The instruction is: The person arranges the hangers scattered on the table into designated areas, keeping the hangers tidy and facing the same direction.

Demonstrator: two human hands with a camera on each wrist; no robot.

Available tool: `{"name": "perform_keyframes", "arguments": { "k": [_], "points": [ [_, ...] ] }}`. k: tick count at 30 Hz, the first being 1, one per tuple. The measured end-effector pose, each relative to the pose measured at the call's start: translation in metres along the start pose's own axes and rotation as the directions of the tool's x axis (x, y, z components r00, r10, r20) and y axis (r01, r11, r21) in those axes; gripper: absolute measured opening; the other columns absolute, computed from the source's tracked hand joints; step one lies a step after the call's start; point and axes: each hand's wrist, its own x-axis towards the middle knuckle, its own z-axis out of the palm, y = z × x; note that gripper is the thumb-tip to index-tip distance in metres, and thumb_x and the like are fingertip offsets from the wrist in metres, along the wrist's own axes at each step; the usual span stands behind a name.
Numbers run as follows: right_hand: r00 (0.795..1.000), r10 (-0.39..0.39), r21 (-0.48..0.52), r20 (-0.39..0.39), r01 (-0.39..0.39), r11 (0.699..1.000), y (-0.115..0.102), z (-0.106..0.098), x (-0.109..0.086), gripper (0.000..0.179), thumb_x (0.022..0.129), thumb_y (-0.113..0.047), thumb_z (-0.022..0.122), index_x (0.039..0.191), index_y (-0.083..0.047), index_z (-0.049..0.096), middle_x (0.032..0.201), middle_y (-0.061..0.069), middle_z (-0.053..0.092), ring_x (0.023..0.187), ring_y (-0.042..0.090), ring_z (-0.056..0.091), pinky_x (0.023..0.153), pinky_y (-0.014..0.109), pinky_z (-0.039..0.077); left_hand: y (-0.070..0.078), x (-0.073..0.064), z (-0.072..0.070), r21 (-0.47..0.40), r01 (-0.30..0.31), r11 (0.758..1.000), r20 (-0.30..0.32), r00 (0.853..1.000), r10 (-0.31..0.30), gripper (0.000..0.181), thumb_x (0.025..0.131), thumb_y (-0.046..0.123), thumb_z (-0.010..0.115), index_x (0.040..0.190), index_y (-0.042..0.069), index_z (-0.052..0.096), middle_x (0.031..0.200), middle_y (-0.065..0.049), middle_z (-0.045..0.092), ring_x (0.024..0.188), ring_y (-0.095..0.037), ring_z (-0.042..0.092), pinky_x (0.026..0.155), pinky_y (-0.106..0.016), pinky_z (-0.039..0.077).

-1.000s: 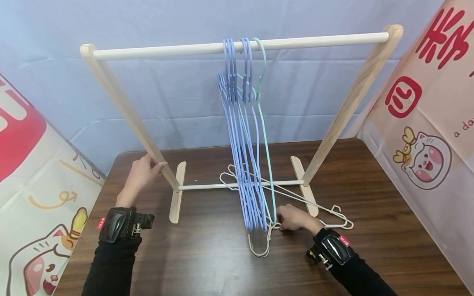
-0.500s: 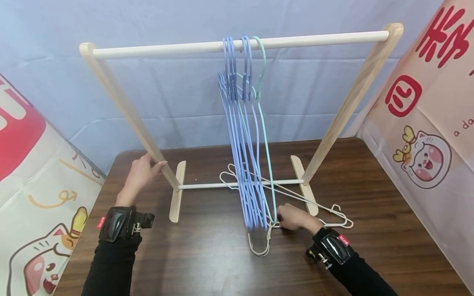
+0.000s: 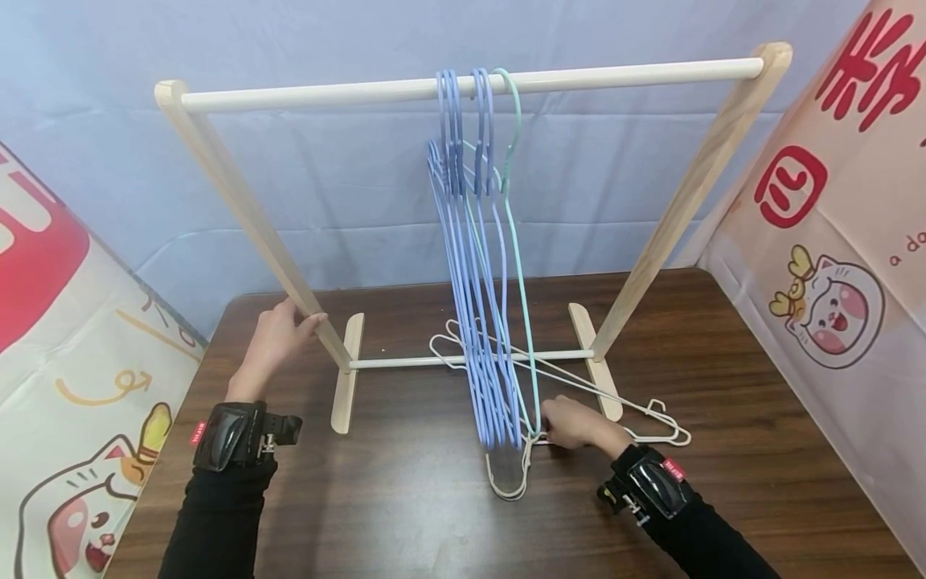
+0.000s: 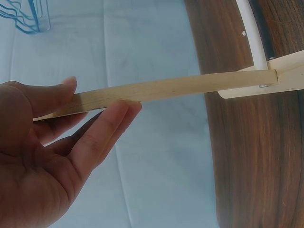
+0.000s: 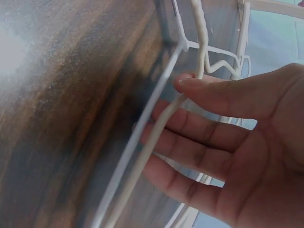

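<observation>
My left hand (image 3: 271, 346) holds the left post (image 3: 242, 205) of a small wooden clothes rack. In the left wrist view, the thumb lies along one side of that post (image 4: 180, 88) and the fingers along the other. Low on the right, my right hand (image 3: 575, 422) pinches a cream-white clothes hanger (image 5: 154, 135) between thumb and index finger, near its neck. Several white hangers lie on the table under the rack, their hooks (image 3: 509, 497) pointing toward me. Several blue hangers (image 3: 457, 149) and a mint-green hanger (image 3: 513, 233) hang from the rack's top bar, overlapping the white ones below.
The white top bar (image 3: 304, 98) runs between two slanted posts. A thin lower rod (image 3: 401, 363) joins the wooden feet (image 3: 345, 406) on the dark wood table (image 3: 405, 515). A pale blue cloth (image 3: 347, 185) hangs behind, with printed banners at both sides.
</observation>
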Motion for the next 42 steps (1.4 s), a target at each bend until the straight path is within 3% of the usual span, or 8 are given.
{"name": "perform_keyframes", "arguments": {
  "k": [10,19,25,29,35,42],
  "points": [
    [1.000,-0.030,-0.024,-0.009,0.030,0.999,-0.003,-0.012,-0.004,0.023,0.075,0.006,0.059,0.060,-0.010,0.050,0.055,-0.004,0.042,0.051,0.010,0.038,0.049,0.025,0.032,0.001,0.000,-0.001,-0.004,0.014,1.000,0.004,1.000,-0.014,0.035,0.095,0.022,0.050,0.110,-0.010,0.051,0.094,-0.029,0.062,0.084,-0.039,0.062,0.067,-0.045,0.047],
    [0.990,-0.125,-0.004,-0.071,0.125,0.992,-0.006,-0.032,-0.012,0.024,0.064,0.011,0.056,0.060,-0.011,0.050,0.054,-0.010,0.036,0.051,0.005,0.034,0.050,0.021,0.031,0.001,0.000,-0.001,0.002,0.014,1.000,-0.001,1.000,-0.014,0.035,0.095,0.023,0.050,0.109,-0.009,0.051,0.091,-0.027,0.063,0.080,-0.036,0.062,0.062,-0.041,0.046],
    [0.983,-0.153,-0.022,-0.101,0.151,0.988,-0.006,-0.046,-0.016,0.025,0.066,0.015,0.052,0.065,-0.010,0.053,0.057,-0.009,0.035,0.053,0.006,0.033,0.052,0.022,0.031,0.000,0.000,-0.001,0.003,0.013,1.000,-0.001,1.000,-0.013,0.034,0.095,0.023,0.050,0.107,-0.009,0.052,0.090,-0.026,0.063,0.078,-0.035,0.062,0.061,-0.040,0.046],
    [0.981,-0.157,-0.020,-0.117,0.156,0.988,-0.006,-0.055,-0.021,0.026,0.068,0.016,0.051,0.066,-0.010,0.053,0.057,-0.008,0.034,0.053,0.006,0.032,0.052,0.022,0.029,0.000,0.000,0.000,-0.002,0.008,1.000,-0.001,1.000,-0.008,0.034,0.095,0.022,0.050,0.108,-0.009,0.052,0.092,-0.027,0.063,0.080,-0.037,0.062,0.062,-0.041,0.046],
    [0.982,-0.129,-0.031,-0.137,0.126,0.992,-0.004,-0.071,-0.024,0.025,0.074,0.014,0.052,0.077,-0.008,0.062,0.069,-0.001,0.055,0.059,0.010,0.044,0.057,0.027,0.039,0.000,-0.001,0.000,-0.009,0.004,1.000,0.000,1.000,-0.004,0.034,0.095,0.021,0.050,0.110,-0.010,0.051,0.093,-0.028,0.062,0.083,-0.039,0.062,0.065,-0.044,0.047],
    [0.983,-0.076,-0.019,-0.165,0.074,0.997,-0.001,-0.086,-0.025,0.025,0.078,0.012,0.052,0.073,-0.011,0.058,0.061,-0.004,0.045,0.052,0.009,0.035,0.052,0.025,0.032,0.000,0.000,0.000,-0.002,0.000,1.000,-0.008,1.000,0.000,0.033,0.095,0.021,0.050,0.108,-0.010,0.051,0.092,-0.028,0.063,0.081,-0.038,0.062,0.065,-0.044,0.047]
  ]
}}
